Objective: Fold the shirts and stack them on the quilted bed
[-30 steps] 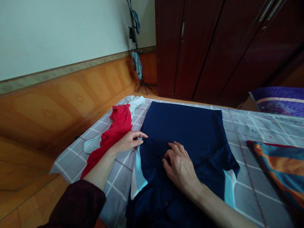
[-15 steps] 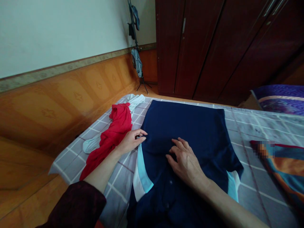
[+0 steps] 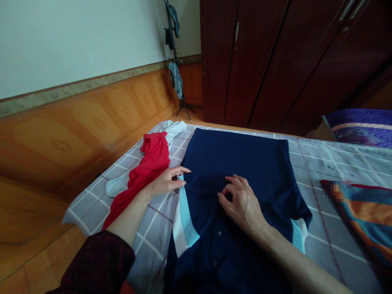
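A navy blue shirt [image 3: 245, 159] with light blue and white sleeve trim lies flat on the bed, buttons facing up near me. My left hand [image 3: 167, 181] rests at the shirt's left edge by the sleeve, fingers pinched on the fabric. My right hand [image 3: 241, 201] sits on the middle of the shirt, thumb and fingers curled together in a pinch on the cloth.
A red garment [image 3: 147, 171] lies over a white one [image 3: 174, 128] at the bed's left edge. The grey checked bedsheet [image 3: 324, 163] covers the bed. A colourful folded cloth [image 3: 364, 212] lies at the right. Dark wardrobes [image 3: 275, 61] stand behind; a clothes stand [image 3: 176, 61] is in the corner.
My right hand has slid slightly away from me over the shirt and its fingers have curled into a pinch. My left hand stays at the left edge.
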Motion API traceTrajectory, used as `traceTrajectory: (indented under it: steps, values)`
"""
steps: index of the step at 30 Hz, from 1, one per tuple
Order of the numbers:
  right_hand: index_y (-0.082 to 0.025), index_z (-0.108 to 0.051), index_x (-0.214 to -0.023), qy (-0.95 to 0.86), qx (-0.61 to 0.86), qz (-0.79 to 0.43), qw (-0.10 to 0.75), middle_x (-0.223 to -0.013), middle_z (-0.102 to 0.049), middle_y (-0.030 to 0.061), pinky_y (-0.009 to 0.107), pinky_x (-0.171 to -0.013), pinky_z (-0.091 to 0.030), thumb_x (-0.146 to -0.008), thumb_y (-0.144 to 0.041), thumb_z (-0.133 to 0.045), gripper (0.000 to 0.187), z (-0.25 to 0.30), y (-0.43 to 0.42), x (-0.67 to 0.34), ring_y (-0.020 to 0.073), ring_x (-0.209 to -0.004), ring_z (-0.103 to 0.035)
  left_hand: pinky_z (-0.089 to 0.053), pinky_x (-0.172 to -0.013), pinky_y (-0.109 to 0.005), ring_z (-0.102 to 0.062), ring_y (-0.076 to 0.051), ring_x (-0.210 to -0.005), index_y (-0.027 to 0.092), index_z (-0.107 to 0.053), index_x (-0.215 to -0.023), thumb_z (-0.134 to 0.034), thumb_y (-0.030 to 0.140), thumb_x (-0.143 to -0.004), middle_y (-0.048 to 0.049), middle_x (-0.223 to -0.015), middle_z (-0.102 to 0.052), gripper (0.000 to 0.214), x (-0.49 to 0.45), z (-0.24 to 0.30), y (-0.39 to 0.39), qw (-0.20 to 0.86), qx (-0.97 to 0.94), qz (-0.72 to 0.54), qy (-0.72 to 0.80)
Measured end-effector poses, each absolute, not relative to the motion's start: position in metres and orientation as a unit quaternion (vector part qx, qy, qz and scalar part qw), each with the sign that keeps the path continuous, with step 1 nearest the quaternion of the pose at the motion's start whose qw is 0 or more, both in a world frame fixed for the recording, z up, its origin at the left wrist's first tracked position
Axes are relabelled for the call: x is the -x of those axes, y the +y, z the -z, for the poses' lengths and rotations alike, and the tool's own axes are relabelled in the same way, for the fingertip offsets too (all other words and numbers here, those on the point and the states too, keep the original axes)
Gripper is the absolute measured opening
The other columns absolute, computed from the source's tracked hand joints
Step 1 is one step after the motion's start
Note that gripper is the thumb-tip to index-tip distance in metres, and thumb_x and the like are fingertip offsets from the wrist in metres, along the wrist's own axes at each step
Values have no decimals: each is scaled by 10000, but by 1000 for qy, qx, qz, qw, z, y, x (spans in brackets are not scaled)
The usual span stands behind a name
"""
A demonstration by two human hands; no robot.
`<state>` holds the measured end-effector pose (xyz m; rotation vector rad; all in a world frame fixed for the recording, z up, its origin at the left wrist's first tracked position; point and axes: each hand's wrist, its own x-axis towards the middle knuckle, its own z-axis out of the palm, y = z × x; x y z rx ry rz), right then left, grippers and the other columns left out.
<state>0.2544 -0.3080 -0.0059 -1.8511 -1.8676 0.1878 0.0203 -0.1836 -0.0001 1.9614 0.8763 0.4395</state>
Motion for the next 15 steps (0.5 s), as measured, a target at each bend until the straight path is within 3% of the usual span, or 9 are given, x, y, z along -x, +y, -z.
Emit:
traceTrajectory:
  steps: [4,9,12,15]
  values:
    - [-159,-621,-624,-703,681,-24,201,-1186,-605,148,449,-973,-402,-793,-223,-569,188,4,-310,-253,340,-1227,-419,-462,-756,-267,-585,-155,-834,183,-635,-1042,-588,225,-766,-23,-909,-600,283,-23,8,-181,343,-820,-208,409]
    - [-150,-650,-684,-718,670,48,185,-1158,-620,155,466,-964,-404,-803,-213,-551,167,1,-312,-252,349,-1209,-447,-442,-712,-262,-563,-146,-771,193,-656,-970,-612,241,-756,-3,-830,-569,223,-24,15,-178,271,-843,-215,412]
    - [-138,-663,-729,-719,664,70,193,-1160,-617,162,473,-963,-403,-809,-196,-537,160,2,-311,-253,353,-1211,-444,-438,-698,-263,-559,-147,-754,187,-661,-947,-629,256,-745,-1,-808,-566,216,-23,12,-179,266,-839,-220,420]
    - [-154,-663,-732,-727,652,35,212,-1159,-617,149,464,-965,-406,-807,-220,-559,144,6,-309,-254,340,-1214,-440,-445,-705,-257,-564,-139,-757,182,-638,-1021,-622,261,-756,1,-823,-571,277,-22,6,-180,333,-824,-222,401]
